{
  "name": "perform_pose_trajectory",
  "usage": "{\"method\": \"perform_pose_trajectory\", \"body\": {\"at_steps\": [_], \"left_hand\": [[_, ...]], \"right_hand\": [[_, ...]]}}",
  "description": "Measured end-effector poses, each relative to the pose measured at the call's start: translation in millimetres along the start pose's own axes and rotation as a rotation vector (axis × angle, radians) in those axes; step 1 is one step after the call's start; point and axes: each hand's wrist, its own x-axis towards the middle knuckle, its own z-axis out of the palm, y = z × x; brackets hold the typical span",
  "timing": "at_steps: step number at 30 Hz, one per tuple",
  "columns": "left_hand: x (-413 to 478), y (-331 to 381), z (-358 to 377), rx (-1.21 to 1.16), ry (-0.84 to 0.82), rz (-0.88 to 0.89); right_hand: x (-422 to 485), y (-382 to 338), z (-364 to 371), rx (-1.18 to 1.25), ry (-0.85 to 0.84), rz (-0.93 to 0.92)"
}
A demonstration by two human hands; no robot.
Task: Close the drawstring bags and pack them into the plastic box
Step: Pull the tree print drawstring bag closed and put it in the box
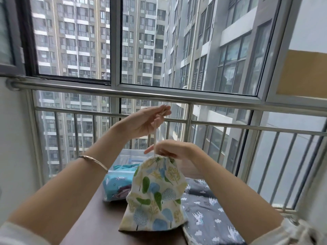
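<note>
Cream cloth printed with green, blue and yellow trees makes up the drawstring bag (155, 197) you hold upright over the middle of the dark brown table (99, 218), its bottom edge down at the tabletop. Your right hand (172, 150) is curled around the bag's gathered neck and grips it at the very top, with the forefinger pointing out to the left. Your left hand (145, 122), higher up and well clear of the bag, pinches the pale cord (155, 137) between thumb and fingertips, so the cord runs taut and nearly straight down from that pinch to the neck under your right hand. A thin metal bangle (93, 160) sits on your left forearm. Behind the bag, toward the table's far edge and its left side, stands the clear plastic box (127, 152), with a light blue printed bag (115, 186) inside it pressed against the near wall. Along the table's right edge, just beside the tree-print bag and partly hidden behind it, lies a grey bag (208, 214) with white clouds and small animals. Beyond the table runs a steel railing (123, 92) in front of the window.
</note>
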Motion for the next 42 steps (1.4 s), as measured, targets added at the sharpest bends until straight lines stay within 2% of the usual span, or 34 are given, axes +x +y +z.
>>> {"method": "perform_pose_trajectory", "body": {"at_steps": [2,3,4,6,7,8,9,11,13,15,18,21,24,28,31,34,38,42], "left_hand": [[14,-3,-8,0.052,0.158,0.039],[19,-6,-12,0.132,0.227,0.004],[21,-11,-17,0.263,0.279,-0.084],[19,-23,-27,0.595,0.300,-0.369],[18,-29,-32,0.693,0.267,-0.495],[17,-36,-36,0.712,0.254,-0.549],[16,-41,-38,0.703,0.277,-0.531],[14,-50,-33,0.713,0.331,-0.372],[9,-55,-20,0.734,0.331,-0.208],[6,-58,-16,0.825,0.344,-0.126],[1,-58,-24,0.960,0.347,-0.017],[-14,-49,-36,0.927,0.389,-0.118],[-30,-39,-53,0.890,0.284,-0.188],[-46,-27,-64,0.826,0.181,-0.243],[-51,-26,-64,0.761,0.112,-0.311],[-40,-39,-44,0.881,0.134,-0.224],[-31,-56,-25,0.878,0.291,-0.085],[-28,-58,-22,0.942,0.332,-0.057]], "right_hand": [[-3,-5,6,0.093,-0.080,-0.060],[-5,-6,7,0.134,-0.104,-0.094],[-7,-7,8,0.169,-0.112,-0.133],[-9,-8,8,0.221,-0.099,-0.205],[-9,-8,8,0.238,-0.071,-0.219],[-10,-8,7,0.260,-0.024,-0.212],[-10,-7,5,0.282,0.039,-0.200],[-11,-5,2,0.315,0.146,-0.188],[-14,-6,3,0.340,0.178,-0.193],[-16,-6,6,0.342,0.220,-0.191],[-18,-5,1,0.324,0.394,-0.194],[-25,2,-11,0.344,0.483,-0.220],[-30,2,-9,0.352,0.396,-0.264],[-32,-1,-9,0.275,0.488,-0.320],[-33,-4,-6,0.230,0.414,-0.326],[-32,-10,4,0.174,0.385,-0.319],[-31,-10,5,0.133,0.457,-0.305],[-39,-6,-2,0.166,0.391,-0.257]]}}
